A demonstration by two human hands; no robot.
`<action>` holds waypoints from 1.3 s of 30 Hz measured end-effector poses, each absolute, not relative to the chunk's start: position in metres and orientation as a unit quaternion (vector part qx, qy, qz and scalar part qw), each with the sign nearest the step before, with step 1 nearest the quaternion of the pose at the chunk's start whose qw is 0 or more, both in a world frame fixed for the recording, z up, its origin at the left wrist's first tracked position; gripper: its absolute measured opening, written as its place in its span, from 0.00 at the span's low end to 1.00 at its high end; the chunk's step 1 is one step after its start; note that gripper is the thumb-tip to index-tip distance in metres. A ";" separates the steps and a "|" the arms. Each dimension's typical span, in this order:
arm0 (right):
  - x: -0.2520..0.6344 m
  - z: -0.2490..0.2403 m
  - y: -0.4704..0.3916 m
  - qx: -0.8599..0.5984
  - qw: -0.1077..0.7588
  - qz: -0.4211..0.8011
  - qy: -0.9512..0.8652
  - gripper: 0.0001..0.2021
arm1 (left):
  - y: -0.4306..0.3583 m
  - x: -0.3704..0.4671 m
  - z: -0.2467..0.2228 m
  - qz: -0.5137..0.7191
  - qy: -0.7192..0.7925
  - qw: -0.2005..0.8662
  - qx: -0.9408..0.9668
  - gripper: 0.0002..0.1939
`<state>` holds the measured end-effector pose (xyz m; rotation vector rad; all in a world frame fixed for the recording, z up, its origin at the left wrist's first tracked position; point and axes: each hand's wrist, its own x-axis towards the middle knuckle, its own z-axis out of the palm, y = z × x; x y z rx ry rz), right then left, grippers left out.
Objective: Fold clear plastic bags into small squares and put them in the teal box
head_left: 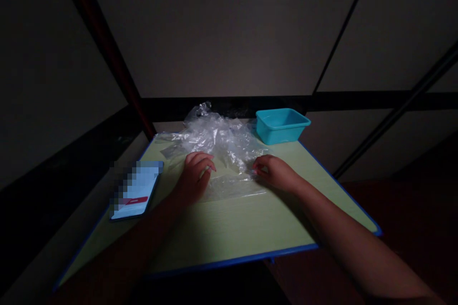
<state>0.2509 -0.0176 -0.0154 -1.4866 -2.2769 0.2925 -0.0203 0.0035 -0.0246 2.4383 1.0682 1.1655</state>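
A flat clear plastic bag (236, 187) lies on the table between my two hands, its front edge toward me. My right hand (274, 171) pinches the right side of this bag between thumb and fingertips. On the other side my left hand (196, 174) is curled, thumb and index finger close together at the bag's left side; its grip is partly hidden by the fingers. Just beyond both hands rises a loose, crumpled heap of clear plastic bags (214, 134). Where the flat bag ends and the heap begins is hard to make out.
A turquoise plastic basket (282, 134) stands at the table's back right corner. On the left lies a phone (134, 200) with its screen lit. The pale green table (232, 233) has a blue edge and stands against a panelled wall (229, 33). The light is dim.
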 end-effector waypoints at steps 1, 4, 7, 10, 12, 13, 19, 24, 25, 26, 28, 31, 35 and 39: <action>0.251 -0.016 -0.018 -0.533 0.200 0.105 -0.815 0.05 | 0.003 -0.020 -0.023 0.409 0.367 0.163 0.819 0.10; 0.251 -0.017 -0.017 -0.535 0.194 0.102 -0.816 0.05 | 0.000 -0.018 -0.018 0.440 0.371 0.384 0.721 0.07; 0.251 -0.017 -0.016 -0.529 0.193 0.102 -0.820 0.05 | 0.000 -0.016 -0.016 0.457 0.325 0.610 0.560 0.04; 0.251 -0.016 -0.017 -0.527 0.193 0.112 -0.820 0.06 | 0.002 -0.017 -0.013 0.455 0.270 0.730 0.433 0.06; 0.250 -0.015 -0.018 -0.528 0.192 0.117 -0.819 0.07 | 0.004 -0.019 -0.009 0.449 0.262 0.767 0.375 0.04; 0.250 -0.015 -0.018 -0.530 0.191 0.119 -0.818 0.07 | 0.004 -0.020 -0.007 0.449 0.257 0.779 0.354 0.02; 0.249 -0.016 -0.021 -0.533 0.191 0.127 -0.814 0.09 | 0.002 -0.028 0.001 0.456 0.196 0.825 0.272 0.17; 0.248 -0.016 -0.021 -0.535 0.184 0.132 -0.814 0.10 | 0.006 -0.029 0.000 0.491 0.225 0.809 0.234 0.24; 0.247 -0.016 -0.021 -0.536 0.184 0.131 -0.814 0.10 | 0.007 -0.029 0.000 0.493 0.233 0.807 0.228 0.24; 0.247 -0.016 -0.022 -0.535 0.183 0.131 -0.814 0.10 | 0.008 -0.029 0.000 0.493 0.240 0.806 0.223 0.25; 0.246 -0.015 -0.023 -0.531 0.182 0.131 -0.817 0.10 | 0.009 -0.029 -0.001 0.491 0.250 0.807 0.215 0.26; 0.245 -0.015 -0.024 -0.528 0.183 0.131 -0.819 0.10 | 0.010 -0.029 -0.003 0.476 0.253 0.815 0.214 0.28; 0.244 -0.015 -0.024 -0.509 0.203 0.125 -0.827 0.09 | 0.010 -0.026 -0.005 0.452 0.274 0.817 0.231 0.30; 0.246 -0.014 -0.024 -0.501 0.216 0.108 -0.831 0.09 | 0.006 -0.022 -0.004 0.436 0.312 0.809 0.241 0.29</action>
